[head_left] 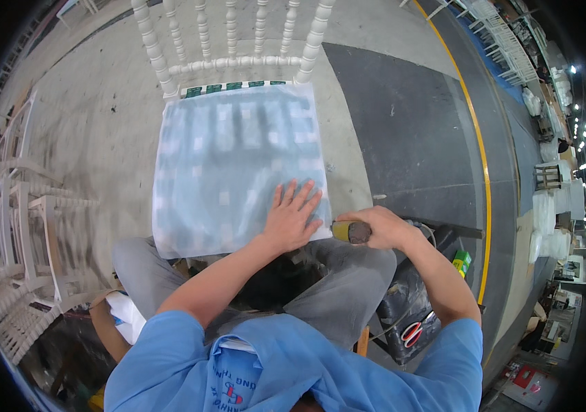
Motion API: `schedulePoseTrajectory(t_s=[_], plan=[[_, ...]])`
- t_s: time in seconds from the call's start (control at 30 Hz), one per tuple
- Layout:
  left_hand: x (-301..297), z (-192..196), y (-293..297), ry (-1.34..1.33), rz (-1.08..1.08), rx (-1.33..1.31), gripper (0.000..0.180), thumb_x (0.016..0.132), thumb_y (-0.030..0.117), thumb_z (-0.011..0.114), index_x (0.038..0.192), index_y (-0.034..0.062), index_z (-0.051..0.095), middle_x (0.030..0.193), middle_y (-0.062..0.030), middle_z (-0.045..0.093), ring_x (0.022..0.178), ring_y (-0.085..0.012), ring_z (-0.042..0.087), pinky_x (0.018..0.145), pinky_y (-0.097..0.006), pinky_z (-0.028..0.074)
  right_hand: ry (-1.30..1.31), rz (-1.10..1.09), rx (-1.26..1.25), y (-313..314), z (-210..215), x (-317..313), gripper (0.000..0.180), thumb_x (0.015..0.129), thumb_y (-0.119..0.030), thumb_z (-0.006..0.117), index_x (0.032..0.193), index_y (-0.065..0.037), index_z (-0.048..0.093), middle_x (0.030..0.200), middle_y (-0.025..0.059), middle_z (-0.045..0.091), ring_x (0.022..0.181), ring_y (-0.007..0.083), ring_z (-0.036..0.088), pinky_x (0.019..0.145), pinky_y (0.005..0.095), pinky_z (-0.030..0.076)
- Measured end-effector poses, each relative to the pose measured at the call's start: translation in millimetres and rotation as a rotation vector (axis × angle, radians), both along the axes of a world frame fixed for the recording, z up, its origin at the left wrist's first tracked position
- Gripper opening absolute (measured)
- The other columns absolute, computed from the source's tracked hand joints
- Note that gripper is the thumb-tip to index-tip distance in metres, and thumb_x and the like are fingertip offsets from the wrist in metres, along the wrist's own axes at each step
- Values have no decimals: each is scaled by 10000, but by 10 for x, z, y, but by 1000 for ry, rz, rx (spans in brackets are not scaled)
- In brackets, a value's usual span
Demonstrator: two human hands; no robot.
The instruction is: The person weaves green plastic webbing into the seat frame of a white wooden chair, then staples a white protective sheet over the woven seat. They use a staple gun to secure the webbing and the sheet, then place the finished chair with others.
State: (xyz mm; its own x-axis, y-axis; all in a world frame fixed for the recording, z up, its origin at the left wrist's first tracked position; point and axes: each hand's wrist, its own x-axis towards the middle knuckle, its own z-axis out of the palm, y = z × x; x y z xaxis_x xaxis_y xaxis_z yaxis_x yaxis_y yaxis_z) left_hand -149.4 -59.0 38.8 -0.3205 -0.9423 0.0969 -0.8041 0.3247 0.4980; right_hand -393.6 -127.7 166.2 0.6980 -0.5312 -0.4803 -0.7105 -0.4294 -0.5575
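At top centre we see a white chair back [315, 41]; below it, a seat covering [238, 178], pale blue with whitish squares. Right of centre we find a yellow-and-brown tool [351, 232]; at the bottom, a light-blue shirt [348, 374], grey trousers [337, 299] and red-handled scissors [413, 334].

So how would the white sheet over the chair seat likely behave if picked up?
The white sheet seems light and thin, since a checked pattern shows through. It's probably floppy, judging by its slightly wavy edges. The left hand, flat on it, might hinder lifting.
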Motion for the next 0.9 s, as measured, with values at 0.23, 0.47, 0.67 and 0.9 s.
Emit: schedulePoseTrajectory(t_s=[0.23, 0.47, 0.67, 0.9], plan=[[193, -134, -861, -135, 62, -106, 548, 1043, 368, 509, 1562, 196, 467, 1672, 8, 351, 1562, -383, 225, 1258, -611, 161, -63, -48, -40, -496, 181, 175, 638, 759, -107, 849, 1361, -163, 645, 1167, 176, 732, 1075, 399, 687, 939, 453, 541], [241, -263, -974, -194, 21, -89, 580, 1063, 420, 437, 1606, 220, 396, 1685, 46, 327, 1580, -365, 189, 1279, -600, 110, 36, -4, -4, -727, -9, 342, 635, 774, -91, 839, 1372, -164, 637, 1165, 171, 739, 1055, 402, 692, 915, 443, 547], [313, -220, -1003, -185, 26, -41, 580, 1061, 393, 454, 1605, 197, 397, 1686, 47, 325, 1578, -362, 195, 1284, -574, 126, -20, -26, -18, -934, 9, 429, 629, 781, -93, 841, 1370, -179, 638, 1113, 174, 752, 1007, 403, 706, 886, 437, 553], [315, -234, -1018, -147, 34, -77, 571, 1050, 359, 483, 1591, 187, 425, 1669, 35, 357, 1561, -362, 239, 1278, -571, 153, 41, -48, -21, -1299, -26, 644, 613, 777, -122, 860, 1348, -196, 648, 1061, 156, 755, 1002, 376, 711, 888, 419, 553]])
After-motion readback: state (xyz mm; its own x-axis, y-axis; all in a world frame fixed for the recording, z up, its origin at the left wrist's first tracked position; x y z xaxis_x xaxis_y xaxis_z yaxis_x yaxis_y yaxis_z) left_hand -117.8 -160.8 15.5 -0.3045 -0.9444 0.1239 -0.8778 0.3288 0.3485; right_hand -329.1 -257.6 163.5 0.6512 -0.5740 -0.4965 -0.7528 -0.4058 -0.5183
